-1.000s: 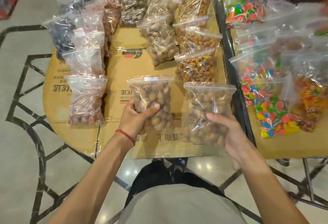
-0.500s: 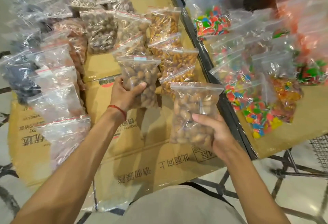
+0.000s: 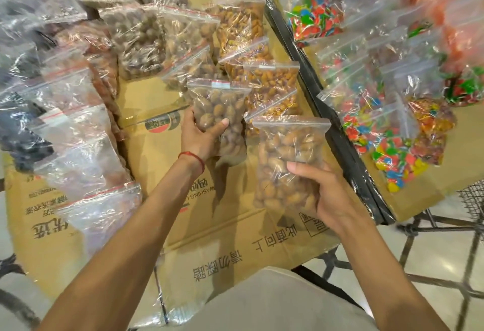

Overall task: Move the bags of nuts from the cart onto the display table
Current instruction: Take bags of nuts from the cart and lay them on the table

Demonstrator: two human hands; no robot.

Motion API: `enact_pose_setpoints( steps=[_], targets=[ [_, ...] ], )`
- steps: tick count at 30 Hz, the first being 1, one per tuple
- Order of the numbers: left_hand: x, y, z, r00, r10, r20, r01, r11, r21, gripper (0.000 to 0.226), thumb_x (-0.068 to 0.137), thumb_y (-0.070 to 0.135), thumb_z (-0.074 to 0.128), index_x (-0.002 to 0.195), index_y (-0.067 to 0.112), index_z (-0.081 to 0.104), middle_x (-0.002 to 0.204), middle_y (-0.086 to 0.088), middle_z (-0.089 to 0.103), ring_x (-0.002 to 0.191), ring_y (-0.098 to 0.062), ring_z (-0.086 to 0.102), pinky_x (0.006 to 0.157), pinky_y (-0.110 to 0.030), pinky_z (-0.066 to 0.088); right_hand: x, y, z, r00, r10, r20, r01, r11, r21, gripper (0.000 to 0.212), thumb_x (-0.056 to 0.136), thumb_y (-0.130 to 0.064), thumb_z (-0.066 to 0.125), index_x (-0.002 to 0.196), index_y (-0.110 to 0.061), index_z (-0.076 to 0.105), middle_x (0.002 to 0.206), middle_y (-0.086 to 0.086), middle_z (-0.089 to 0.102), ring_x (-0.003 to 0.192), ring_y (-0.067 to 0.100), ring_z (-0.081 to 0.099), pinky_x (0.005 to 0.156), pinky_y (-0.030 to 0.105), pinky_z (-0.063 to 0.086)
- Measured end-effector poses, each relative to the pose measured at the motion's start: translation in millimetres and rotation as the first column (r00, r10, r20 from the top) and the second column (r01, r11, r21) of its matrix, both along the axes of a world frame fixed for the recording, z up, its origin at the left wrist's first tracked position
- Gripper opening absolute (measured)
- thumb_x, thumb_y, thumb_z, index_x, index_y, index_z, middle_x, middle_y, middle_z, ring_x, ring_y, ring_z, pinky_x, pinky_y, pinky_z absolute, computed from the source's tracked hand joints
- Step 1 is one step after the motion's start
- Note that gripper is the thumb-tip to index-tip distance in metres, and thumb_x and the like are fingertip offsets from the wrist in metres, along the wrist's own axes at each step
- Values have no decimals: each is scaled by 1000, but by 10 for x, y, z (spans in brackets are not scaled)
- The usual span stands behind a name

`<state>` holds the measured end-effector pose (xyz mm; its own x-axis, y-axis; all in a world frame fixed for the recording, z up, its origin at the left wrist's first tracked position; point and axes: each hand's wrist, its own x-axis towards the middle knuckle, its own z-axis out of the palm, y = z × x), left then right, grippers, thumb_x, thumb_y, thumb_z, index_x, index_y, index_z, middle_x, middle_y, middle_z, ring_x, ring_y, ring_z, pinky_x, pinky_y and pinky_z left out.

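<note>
My left hand (image 3: 201, 134) grips a clear zip bag of brown nuts (image 3: 218, 106) from below, held upright over the cardboard-covered display table (image 3: 222, 239), close behind the row of nut bags. My right hand (image 3: 322, 194) grips a second bag of lighter brown nuts (image 3: 285, 152) at its lower right, upright above the table's right side. Behind them lie several bags of nuts (image 3: 269, 84) in overlapping rows.
Clear bags with dark and reddish contents (image 3: 78, 131) line the table's left side. Right of a black edge (image 3: 340, 147) lies another cardboard surface with bags of colourful candy (image 3: 387, 142). A wire cart corner (image 3: 471, 199) shows at far right. Bare cardboard lies near me.
Both hands have carried their bags forward and up toward the rows of nut bags; the left one has gone further. The view has shifted right and closer to the table.
</note>
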<state>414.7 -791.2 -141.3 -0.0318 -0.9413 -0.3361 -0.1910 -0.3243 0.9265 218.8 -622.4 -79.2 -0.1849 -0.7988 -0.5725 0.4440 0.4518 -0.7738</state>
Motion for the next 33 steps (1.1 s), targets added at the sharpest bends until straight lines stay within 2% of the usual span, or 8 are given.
enact_pose_setpoints(
  steps=[5, 11, 17, 22, 25, 28, 31, 33],
  targets=[
    [30, 1, -91, 994, 89, 66, -89, 996, -2, 104, 59, 54, 93, 142, 28, 34, 139, -7, 51, 127, -24, 58, 110, -44, 50, -1, 42, -9, 1000, 20, 1, -19, 999, -31, 43, 77, -19, 78, 119, -20, 78, 117, 12, 79, 107, 31, 75, 107, 58, 52],
    [199, 169, 26, 968, 69, 242, -47, 994, -94, 103, 65, 71, 74, 148, 18, 42, 148, -7, 38, 138, -28, 44, 118, -48, 39, -39, 115, -11, 992, 117, -55, -117, 993, 11, 44, 78, -25, 80, 120, -14, 78, 118, 18, 79, 106, 34, 75, 95, 48, 57],
    [464, 551, 179, 854, -35, 519, 168, 963, -212, 59, 95, 51, 65, 140, 15, 53, 140, -8, 53, 131, -29, 46, 109, -39, 39, -74, 161, -14, 974, 214, -70, -210, 976, 57, 38, 78, -18, 84, 116, -16, 80, 111, 18, 80, 98, 36, 76, 91, 50, 60],
    [524, 963, 235, 618, -86, 782, 400, 890, -218, 53, 104, 49, 50, 143, 13, 50, 139, -9, 53, 125, -28, 44, 102, -39, 44, -109, 80, -50, 943, 315, -107, -310, 949, 56, 34, 76, -17, 88, 109, -20, 83, 106, 12, 82, 97, 36, 73, 88, 46, 45],
    [571, 1178, 250, 456, -56, 888, 497, 844, -202, 55, 104, 52, 41, 143, 14, 49, 138, -9, 54, 122, -29, 47, 101, -45, 49, -67, -26, -73, 925, 357, -126, -359, 933, 14, 24, 90, -10, 78, 113, -14, 80, 105, 10, 83, 101, 36, 78, 83, 41, 61],
    [606, 1374, 253, 425, -64, 903, 485, 858, -167, 54, 104, 52, 41, 144, 17, 47, 139, -7, 53, 125, -27, 48, 99, -45, 51, 7, -234, -97, 868, 456, -197, -461, 887, 21, 20, 94, -20, 77, 112, -25, 81, 113, 9, 82, 115, 45, 73, 99, 62, 53],
    [656, 1514, 238, 446, -44, 894, 451, 874, -182, 51, 103, 49, 46, 142, 16, 50, 138, -7, 55, 125, -28, 49, 102, -46, 49, 96, -479, -112, 794, 552, -255, -571, 821, 3, 21, 101, -21, 71, 120, -28, 75, 112, 2, 83, 109, 34, 77, 83, 48, 59],
    [680, 1582, 233, 438, -37, 898, 432, 885, -174, 52, 104, 48, 46, 144, 14, 50, 139, -7, 54, 126, -27, 49, 107, -44, 46, 150, -641, -119, 761, 600, -245, -619, 785, -1, 20, 103, -22, 67, 109, -36, 79, 101, -1, 84, 92, 34, 75, 72, 42, 47]
  ],
)
